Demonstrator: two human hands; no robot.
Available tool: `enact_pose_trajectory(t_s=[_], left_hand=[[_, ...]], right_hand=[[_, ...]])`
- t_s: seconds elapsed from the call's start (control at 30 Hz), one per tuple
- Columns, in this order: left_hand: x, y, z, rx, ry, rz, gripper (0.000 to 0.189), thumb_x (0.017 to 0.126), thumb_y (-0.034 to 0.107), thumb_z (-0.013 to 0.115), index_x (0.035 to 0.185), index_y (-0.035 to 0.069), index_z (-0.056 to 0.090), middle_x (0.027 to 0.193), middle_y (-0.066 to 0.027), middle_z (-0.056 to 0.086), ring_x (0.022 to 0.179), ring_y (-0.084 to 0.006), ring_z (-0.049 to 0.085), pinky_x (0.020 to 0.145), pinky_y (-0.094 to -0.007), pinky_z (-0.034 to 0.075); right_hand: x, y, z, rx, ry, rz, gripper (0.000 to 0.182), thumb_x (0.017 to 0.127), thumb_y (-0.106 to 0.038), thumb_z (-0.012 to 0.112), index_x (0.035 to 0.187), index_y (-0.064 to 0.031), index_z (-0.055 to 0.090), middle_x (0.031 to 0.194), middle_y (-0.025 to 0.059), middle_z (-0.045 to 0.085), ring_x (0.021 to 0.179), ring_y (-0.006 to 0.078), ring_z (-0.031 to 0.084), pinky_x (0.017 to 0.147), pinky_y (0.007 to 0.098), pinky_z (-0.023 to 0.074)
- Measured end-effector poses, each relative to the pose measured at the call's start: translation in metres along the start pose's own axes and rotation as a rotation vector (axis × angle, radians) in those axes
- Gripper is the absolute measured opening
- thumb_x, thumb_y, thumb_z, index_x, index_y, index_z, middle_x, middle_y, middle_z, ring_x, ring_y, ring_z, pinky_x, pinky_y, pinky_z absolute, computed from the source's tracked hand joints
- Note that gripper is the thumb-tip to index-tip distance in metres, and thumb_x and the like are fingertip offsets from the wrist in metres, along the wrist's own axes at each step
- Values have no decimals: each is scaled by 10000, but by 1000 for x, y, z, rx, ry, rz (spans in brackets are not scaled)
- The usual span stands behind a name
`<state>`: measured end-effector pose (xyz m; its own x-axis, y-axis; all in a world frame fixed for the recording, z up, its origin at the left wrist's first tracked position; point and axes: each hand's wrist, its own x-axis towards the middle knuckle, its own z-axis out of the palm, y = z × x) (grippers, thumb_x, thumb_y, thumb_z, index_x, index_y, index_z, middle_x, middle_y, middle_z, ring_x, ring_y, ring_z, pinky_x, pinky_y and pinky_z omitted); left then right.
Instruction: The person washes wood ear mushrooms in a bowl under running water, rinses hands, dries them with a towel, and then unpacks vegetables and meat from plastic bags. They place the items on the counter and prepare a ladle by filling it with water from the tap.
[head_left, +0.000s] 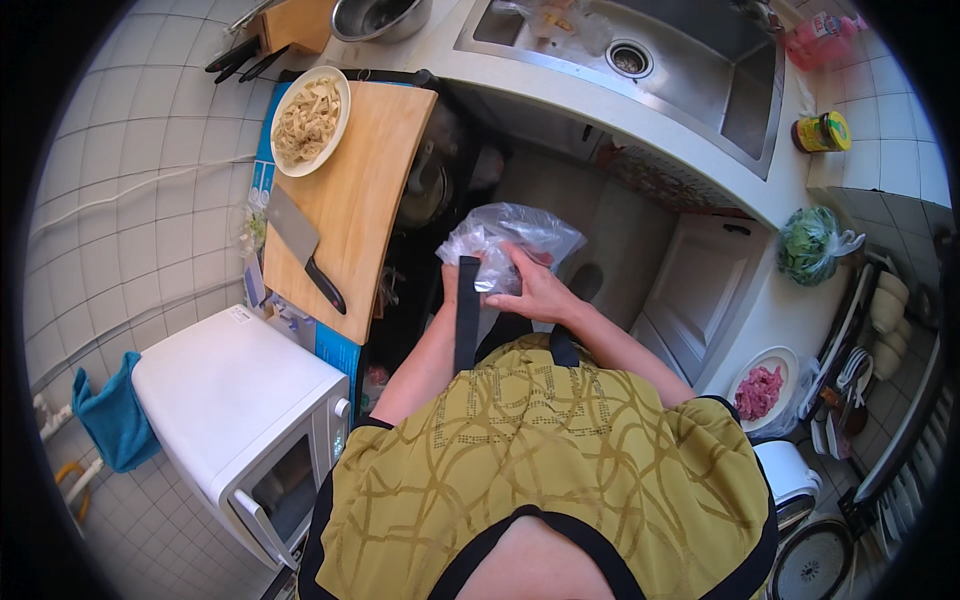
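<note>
A crumpled clear plastic bag (525, 225) is held out in front of my apron, above the floor. My right hand (540, 291) grips its right side, fingers curled into the film. My left hand (450, 285) is at the bag's left side, partly hidden behind a black apron strap (467, 315), so its grip is hard to make out. Something reddish shows through the film near my right fingers; what it is cannot be told. To the left, a cleaver (294, 225) with a black handle lies on a wooden cutting board (360, 180), below an oval plate of sliced mushrooms or similar pale strips (307, 124).
A steel sink (675, 82) is set in the counter ahead. On the right counter are a jar (821, 133), bagged greens (806, 246) and a plate of raw meat (759, 390). A white countertop oven (240, 390) stands at left; a knife block (292, 26) is beyond the board.
</note>
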<state>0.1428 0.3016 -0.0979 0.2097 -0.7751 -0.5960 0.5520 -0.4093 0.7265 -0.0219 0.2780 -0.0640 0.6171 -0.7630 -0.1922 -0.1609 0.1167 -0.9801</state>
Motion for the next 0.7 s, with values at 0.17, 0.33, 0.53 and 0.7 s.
enact_pose_trajectory(t_s=[0.17,0.33,0.53,0.7], left_hand=[[40,9,-32,-319,43,-61,311,768,10,548,1077,-8,522,964,-137,596,838,-262,610,706,-394,520],[67,23,-43,-194,-19,-234,227,807,77,564,1019,-4,551,894,-141,606,750,-280,623,575,-421,527],[88,-13,-40,-141,259,-174,185,805,149,599,937,20,590,806,-98,612,658,-244,624,534,-400,521],[91,-10,-17,-319,259,-144,208,857,204,533,985,44,565,938,-88,595,819,-214,609,689,-334,525]], right_hand=[[-1,-13,-39,-57,23,-176,625,711,-85,690,1280,-91,433,1281,124,455,1064,228,529,859,299,438],[17,15,-67,180,340,121,842,655,-182,767,1355,-150,300,1318,113,389,1131,215,468,879,344,429],[43,16,0,-240,135,-218,867,584,-140,790,1327,-135,341,1342,147,331,1237,301,341,998,367,324],[66,51,31,-444,341,-153,596,609,-31,668,1165,-182,516,1157,115,504,1018,324,507,835,384,451]])
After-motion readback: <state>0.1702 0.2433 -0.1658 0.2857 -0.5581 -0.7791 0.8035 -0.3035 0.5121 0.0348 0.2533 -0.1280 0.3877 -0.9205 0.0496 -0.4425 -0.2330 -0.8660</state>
